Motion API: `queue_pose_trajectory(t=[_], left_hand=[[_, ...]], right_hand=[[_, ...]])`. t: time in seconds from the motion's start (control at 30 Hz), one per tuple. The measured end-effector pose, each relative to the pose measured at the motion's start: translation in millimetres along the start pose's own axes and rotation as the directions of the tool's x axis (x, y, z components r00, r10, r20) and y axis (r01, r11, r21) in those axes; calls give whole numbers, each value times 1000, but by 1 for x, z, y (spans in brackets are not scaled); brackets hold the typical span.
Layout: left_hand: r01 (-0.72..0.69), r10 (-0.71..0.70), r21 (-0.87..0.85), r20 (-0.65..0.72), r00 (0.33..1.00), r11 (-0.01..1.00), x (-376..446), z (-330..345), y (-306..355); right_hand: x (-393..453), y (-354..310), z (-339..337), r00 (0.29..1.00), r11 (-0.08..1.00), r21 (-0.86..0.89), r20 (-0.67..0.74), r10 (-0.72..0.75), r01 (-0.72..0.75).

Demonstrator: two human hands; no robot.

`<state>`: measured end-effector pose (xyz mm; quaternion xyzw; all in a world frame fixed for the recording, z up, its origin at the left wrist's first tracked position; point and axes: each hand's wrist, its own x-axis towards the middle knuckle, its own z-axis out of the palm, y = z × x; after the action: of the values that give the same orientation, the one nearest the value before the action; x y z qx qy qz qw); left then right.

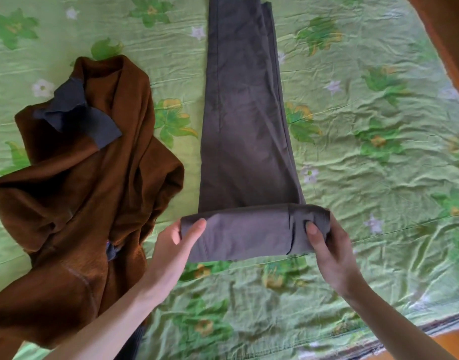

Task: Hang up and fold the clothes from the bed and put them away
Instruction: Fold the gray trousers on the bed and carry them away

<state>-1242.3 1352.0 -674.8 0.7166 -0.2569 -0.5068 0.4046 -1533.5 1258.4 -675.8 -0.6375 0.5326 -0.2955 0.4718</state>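
Trousers [245, 120], dark grey-brown, lie flat on the bed [366, 157] with their long axis running straight away from the person, the legs stacked one on the other and reaching to the top edge of the view; the near end is turned back over itself into a thick fold lying crosswise; no label, brand or writing can be read on them; the left hand [175, 245] grips the left end of that fold, thumb on top and fingers curled beneath; the right hand [329, 245] grips the right end the same way, thumb pressed into the cloth; just left of the trousers a brown coat [88, 183] lies crumpled, a dark grey lining showing near its collar; the sheet beneath is green with printed flowers and wrinkled.
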Motion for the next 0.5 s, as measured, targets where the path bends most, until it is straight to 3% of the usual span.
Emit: queue_pose_trajectory(t=[0.13,0.2,0.3,0.37,0.43,0.5], left_hand=[[-3,8,-117,34,999,993,9,15,-9],[-73,78,-85,55,995,994,14,19,-9],[-178,178,74,14,984,981,20,24,-12],[-236,257,278,-44,965,931,25,28,-12],[-239,315,459,-96,944,856,31,32,-10],[-203,329,537,-149,932,819,39,36,-7]], right_hand=[[23,9,20,991,987,-160,-135,6,-28],[39,13,27,976,977,-195,-212,42,-84],[56,18,34,961,965,-218,-261,88,-148],[63,22,34,954,955,-229,-274,120,-186],[65,25,34,948,948,-236,-284,140,-211],[64,25,35,943,945,-254,-309,123,-206]])
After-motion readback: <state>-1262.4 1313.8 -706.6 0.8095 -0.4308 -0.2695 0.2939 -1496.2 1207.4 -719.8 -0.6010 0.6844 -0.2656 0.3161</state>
